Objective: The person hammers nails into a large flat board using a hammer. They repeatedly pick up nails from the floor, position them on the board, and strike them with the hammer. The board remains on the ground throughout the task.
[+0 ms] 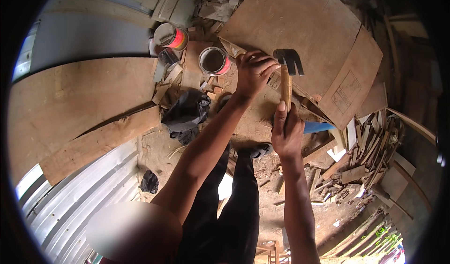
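My right hand point(287, 132) is wrapped round the wooden handle of a claw hammer point(286, 83), its thumb lying along the handle. The hammer's dark metal head is uppermost, the claw turned to the right. Just left of the head, my left hand point(253, 74) is closed with its fingers curled and pressed together. Its fingertips point toward the hammer head, and whatever they hold is too small or hidden to make out. Beyond both hands lies a large brown plywood sheet point(295, 25), its near edge partly behind them.
Two open paint cans point(214, 61) with red bands stand left of my hands. A black plastic bag point(188, 111) lies below them. Scrap wood point(354, 163) is heaped on the right. Plywood panels point(89, 95) and a corrugated metal sheet point(84, 207) line the left.
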{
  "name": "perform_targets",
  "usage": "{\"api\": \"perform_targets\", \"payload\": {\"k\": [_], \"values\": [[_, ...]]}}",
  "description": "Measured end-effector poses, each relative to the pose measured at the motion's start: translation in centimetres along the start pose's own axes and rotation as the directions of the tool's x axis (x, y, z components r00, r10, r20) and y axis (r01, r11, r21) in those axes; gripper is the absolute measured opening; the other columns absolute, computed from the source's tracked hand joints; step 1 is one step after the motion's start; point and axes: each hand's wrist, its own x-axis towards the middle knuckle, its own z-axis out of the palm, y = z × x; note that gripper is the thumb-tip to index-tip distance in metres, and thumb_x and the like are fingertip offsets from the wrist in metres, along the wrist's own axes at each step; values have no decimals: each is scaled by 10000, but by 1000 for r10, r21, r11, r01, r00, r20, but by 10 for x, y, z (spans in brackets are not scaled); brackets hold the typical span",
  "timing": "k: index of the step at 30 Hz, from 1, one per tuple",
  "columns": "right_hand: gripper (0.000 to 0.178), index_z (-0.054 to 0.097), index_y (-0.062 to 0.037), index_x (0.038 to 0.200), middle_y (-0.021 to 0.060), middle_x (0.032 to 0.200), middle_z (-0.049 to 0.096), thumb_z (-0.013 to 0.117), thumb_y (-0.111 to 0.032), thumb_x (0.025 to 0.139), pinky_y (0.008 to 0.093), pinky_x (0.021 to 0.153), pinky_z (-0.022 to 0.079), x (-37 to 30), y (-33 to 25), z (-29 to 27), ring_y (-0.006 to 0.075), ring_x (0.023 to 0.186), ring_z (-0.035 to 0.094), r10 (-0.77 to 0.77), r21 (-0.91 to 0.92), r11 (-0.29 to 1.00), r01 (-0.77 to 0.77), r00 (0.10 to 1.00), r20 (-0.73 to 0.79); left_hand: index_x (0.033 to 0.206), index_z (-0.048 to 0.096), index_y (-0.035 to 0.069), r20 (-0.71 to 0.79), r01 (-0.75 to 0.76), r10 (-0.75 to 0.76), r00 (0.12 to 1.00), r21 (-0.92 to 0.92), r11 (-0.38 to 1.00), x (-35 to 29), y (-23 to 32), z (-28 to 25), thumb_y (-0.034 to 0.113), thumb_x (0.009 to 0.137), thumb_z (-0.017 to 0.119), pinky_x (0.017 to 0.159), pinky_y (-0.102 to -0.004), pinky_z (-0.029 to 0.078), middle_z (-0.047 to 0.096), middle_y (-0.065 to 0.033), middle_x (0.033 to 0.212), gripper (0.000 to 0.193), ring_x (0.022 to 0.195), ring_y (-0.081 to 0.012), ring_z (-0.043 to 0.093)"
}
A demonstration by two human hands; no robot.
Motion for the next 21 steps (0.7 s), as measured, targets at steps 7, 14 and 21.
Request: {"api": "perform_targets", "payload": {"k": [7, 14, 21], "values": [[414, 515, 37, 950, 217, 598, 530, 436, -350, 1074, 442, 492, 425, -7, 19, 8, 406, 548, 605, 7, 9, 1000, -7, 1000, -4, 841, 738, 169, -19, -27, 27, 999, 10, 1000, 0, -7, 2, 236, 750, 813, 915, -410, 347, 719, 63, 909, 136, 976, -182, 609], [396, 523, 33, 1011, 177, 610, 536, 426, -347, 1071, 422, 521, 449, -7, 32, 10, 365, 548, 609, 64, -15, 998, -64, 997, 38, 834, 743, 181, -17, -25, 25, 1000, 26, 999, -1, -2, 1, 261, 757, 814, 921, -411, 342, 716, 69, 910, 131, 987, -172, 605], [405, 522, 30, 961, 202, 592, 522, 438, -352, 1067, 453, 495, 429, -10, 36, 22, 420, 560, 609, -11, -50, 999, 9, 999, -31, 894, 733, 160, 80, -44, 49, 996, -62, 997, 0, -3, -15, 153, 808, 756, 905, -400, 378, 724, 37, 933, 90, 965, -189, 624]]}}
